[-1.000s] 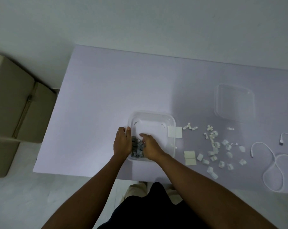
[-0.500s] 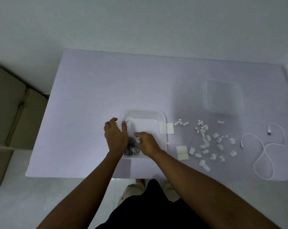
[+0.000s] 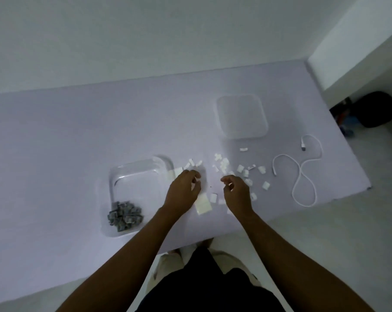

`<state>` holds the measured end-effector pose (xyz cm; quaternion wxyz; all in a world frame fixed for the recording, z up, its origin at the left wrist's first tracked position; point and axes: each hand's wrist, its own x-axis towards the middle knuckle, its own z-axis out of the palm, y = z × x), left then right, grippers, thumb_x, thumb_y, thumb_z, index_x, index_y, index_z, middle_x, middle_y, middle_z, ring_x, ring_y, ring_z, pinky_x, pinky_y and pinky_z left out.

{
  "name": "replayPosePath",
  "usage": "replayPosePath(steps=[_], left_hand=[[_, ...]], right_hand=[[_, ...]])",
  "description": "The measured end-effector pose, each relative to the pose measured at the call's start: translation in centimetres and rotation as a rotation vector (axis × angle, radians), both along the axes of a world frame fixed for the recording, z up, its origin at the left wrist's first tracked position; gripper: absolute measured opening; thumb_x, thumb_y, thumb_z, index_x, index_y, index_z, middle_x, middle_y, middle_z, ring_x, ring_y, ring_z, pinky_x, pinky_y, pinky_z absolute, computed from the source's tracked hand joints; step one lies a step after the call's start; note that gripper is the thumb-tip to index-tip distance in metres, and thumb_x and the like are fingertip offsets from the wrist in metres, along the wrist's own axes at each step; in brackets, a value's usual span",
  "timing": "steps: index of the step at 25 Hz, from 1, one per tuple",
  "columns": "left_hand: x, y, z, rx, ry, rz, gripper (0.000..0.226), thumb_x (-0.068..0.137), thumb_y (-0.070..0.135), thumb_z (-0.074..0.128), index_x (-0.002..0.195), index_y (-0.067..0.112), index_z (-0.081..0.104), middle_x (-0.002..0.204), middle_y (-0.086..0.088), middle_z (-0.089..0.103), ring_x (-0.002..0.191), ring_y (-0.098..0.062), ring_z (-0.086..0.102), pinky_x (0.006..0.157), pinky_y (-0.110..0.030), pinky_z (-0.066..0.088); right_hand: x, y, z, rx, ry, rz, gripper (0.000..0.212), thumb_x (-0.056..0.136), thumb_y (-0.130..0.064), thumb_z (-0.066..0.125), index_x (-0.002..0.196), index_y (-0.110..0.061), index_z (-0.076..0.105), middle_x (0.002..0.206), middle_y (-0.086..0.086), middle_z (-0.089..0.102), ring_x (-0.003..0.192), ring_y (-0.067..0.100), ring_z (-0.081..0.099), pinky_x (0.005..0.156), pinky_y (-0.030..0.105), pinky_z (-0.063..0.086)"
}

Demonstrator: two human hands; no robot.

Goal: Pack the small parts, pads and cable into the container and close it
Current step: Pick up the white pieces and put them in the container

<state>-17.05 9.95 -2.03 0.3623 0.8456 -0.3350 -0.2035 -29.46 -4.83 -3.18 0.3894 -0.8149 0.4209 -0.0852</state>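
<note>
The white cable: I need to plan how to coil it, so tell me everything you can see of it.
The white cable is thin and flexible-looking, lying loose on the pale table at its right end. It snakes in open curves and crosses itself near the middle, with a plug at each end, the far one darker-tipped. It lies right of the scattered white parts, apart from them. Neither hand touches it.

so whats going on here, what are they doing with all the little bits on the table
A person is packing small items into a clear container. A pile of grey parts already sits in its near corner. Both hands are now out over the scattered white parts: the left hand by the pads, the right hand curled among the pieces. The white cable and the lid lie untouched on the table.
</note>
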Motion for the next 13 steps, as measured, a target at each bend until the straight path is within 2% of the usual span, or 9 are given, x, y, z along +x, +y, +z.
replayPosePath(steps=[3, 7, 10, 13], left_hand=[[-2.5, -2.6, -2.5, 0.166, 0.036, -0.199, 0.033, 0.091, 0.034, 0.062, 0.12, 0.02, 0.059, 0.119, -0.002, 0.06, 0.104, -0.017, 0.058, 0.089, -0.028, 0.05], [-5.2, -4.6, -4.6, 0.329, -0.04, -0.328, 0.041, 0.089, 0.029, 0.064, 0.129, 0.021, 0.056, 0.13, -0.007, 0.055, 0.114, -0.022, 0.053, 0.094, -0.032, 0.049], [-5.8, -5.1, -5.3, 0.343, -0.005, -0.243, 0.036, 0.092, 0.022, 0.06, 0.127, 0.016, 0.058, 0.128, -0.009, 0.056, 0.112, -0.023, 0.056, 0.092, -0.026, 0.045], [-5.3, -5.4, -5.3, 0.335, 0.077, -0.074, 0.021, 0.091, 0.024, 0.062, 0.109, 0.012, 0.065, 0.108, -0.006, 0.06, 0.093, -0.018, 0.059, 0.078, -0.02, 0.041]], right_hand=[[-2.7, -2.4, -1.7, 0.024, 0.119, 0.013, 0.038, 0.082, 0.012, 0.055, 0.108, -0.012, 0.069, 0.11, 0.008, 0.068, 0.105, 0.021, 0.064, 0.088, 0.018, 0.045], [-4.3, -3.8, -3.0, 0.084, 0.181, 0.279, 0.049, 0.08, -0.009, 0.073, 0.127, -0.016, 0.062, 0.13, 0.007, 0.057, 0.125, 0.021, 0.047, 0.105, 0.03, 0.043], [-4.1, -4.3, -3.8, 0.03, 0.229, 0.436, 0.068, 0.077, -0.026, 0.08, 0.139, -0.02, 0.053, 0.141, 0.005, 0.049, 0.133, 0.021, 0.037, 0.109, 0.036, 0.038], [-3.6, -4.3, -4.9, -0.04, 0.268, 0.505, 0.07, 0.075, -0.021, 0.083, 0.138, -0.017, 0.054, 0.139, 0.006, 0.053, 0.13, 0.026, 0.043, 0.106, 0.04, 0.044]])
